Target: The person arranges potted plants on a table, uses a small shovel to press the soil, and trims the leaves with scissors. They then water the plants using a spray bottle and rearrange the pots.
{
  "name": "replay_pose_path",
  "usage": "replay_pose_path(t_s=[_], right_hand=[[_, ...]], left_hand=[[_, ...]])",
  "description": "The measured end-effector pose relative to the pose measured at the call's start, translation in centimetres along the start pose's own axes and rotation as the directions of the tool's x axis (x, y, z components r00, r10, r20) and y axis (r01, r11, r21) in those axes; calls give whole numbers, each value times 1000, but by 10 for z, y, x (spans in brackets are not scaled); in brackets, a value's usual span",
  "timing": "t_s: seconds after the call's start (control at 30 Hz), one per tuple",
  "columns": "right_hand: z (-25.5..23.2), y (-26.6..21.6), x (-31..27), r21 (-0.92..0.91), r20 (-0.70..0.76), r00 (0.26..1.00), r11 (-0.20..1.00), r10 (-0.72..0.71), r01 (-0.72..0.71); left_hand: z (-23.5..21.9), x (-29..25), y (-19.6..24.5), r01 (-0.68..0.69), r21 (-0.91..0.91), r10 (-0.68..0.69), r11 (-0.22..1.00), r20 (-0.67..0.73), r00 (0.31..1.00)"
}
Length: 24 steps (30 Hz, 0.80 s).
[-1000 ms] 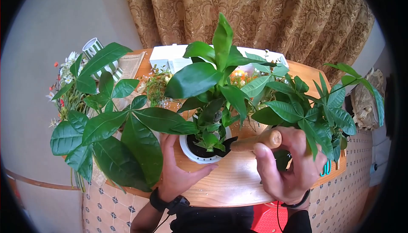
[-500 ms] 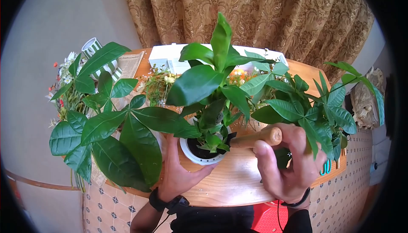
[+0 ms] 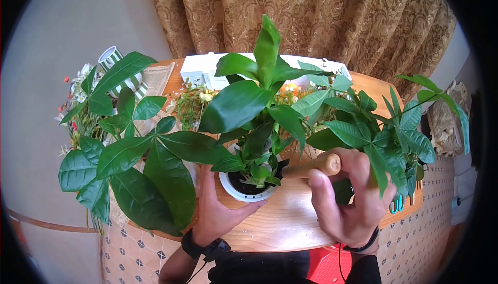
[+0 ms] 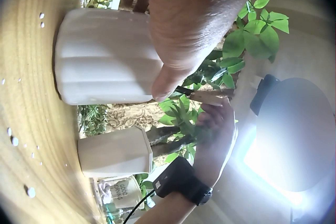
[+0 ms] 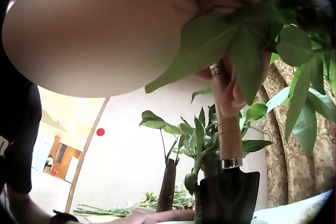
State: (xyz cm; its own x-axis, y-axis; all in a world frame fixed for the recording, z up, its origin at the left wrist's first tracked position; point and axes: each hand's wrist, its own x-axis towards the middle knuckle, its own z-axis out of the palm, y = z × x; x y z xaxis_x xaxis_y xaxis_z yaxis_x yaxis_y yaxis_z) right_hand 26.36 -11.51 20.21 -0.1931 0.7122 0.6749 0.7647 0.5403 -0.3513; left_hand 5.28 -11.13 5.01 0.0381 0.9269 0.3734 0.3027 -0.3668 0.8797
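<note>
A leafy green plant (image 3: 241, 105) stands in a white pot (image 3: 234, 195) with dark soil (image 3: 244, 185), near the table's front edge. My left hand (image 3: 220, 215) holds the pot from the left, its thumb along the front below the rim; leaves cover some of the fingers. In the left wrist view the thumb lies at the rim of the pot (image 4: 105, 56). My right hand (image 3: 355, 206) grips the wooden handle of a small trowel (image 3: 311, 168). Its black blade (image 5: 231, 195) points down at the pot's right side, beside the plant's stem.
Potted plants with broad leaves spread at the left (image 3: 168, 180) and right (image 3: 381, 139). Behind are cut flowers (image 3: 194, 105), a long white box (image 3: 202, 69) and a striped green-and-white vase (image 3: 111, 58). Teal-handled scissors (image 3: 397, 204) lie at the right.
The plant's top and leaves have shifted slightly left. The trowel handle has moved a little left and up with my right hand. The left hand stays on the pot.
</note>
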Motion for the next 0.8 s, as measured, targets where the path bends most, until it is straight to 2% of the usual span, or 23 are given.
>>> replay_pose_path(t_s=[0.07,0.2,0.3,0.43,0.53,0.6,0.73,0.8], right_hand=[[0,-1,1,-72,2,1000,997,-31,31],[-1,0,0,-7,-10,1000,1000,0,0],[-2,1,0,-23,-62,997,999,-48,47],[-4,0,1,-49,34,998,997,-53,55],[-2,0,-1,-51,57,997,997,-54,57],[0,1,-1,-42,-10,996,995,-93,92],[-2,1,0,-54,-10,994,992,-112,111],[-2,-2,1,-70,59,994,992,-97,101]], left_hand=[[0,0,0,7,-8,-7,1000,-3,1000],[0,-2,-5,7,27,-7,1000,-17,1000],[0,-3,-1,11,-4,-11,1000,-13,1000],[0,0,7,61,-103,-54,993,69,996],[4,1,8,40,-145,-41,989,-4,999],[4,-3,3,40,-127,-42,991,-8,999],[2,-2,4,34,-89,-35,995,-2,999],[3,-2,4,38,-102,-38,994,1,999]])
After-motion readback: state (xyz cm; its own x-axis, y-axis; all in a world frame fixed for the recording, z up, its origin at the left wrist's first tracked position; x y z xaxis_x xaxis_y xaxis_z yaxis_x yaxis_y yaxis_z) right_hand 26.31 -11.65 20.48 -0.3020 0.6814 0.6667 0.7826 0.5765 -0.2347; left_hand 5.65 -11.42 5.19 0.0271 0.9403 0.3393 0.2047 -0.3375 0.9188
